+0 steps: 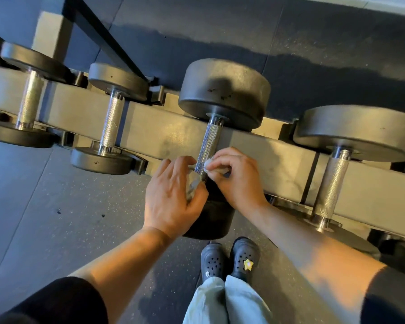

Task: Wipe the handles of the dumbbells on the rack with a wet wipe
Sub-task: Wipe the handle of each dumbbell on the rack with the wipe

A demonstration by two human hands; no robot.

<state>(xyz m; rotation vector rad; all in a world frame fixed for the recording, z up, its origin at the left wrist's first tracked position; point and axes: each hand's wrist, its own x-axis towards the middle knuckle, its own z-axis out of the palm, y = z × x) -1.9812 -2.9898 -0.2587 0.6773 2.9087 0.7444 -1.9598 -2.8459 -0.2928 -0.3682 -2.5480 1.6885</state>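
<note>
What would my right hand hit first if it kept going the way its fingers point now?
Probably the dumbbell handle: the right hand points left with a wipe pinched at its fingertips, already against the handle's lower end. Just past that sits the left hand.

Single head view, looking steeply down from above onto a rack (150,127) of dumbbells (222,94), close over both hands, with floor (45,206) and shoes (229,260) directly beneath.

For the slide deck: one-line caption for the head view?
Right hand presses a wipe to a racked dumbbell's handle; left hand holds a wrapper.
</note>
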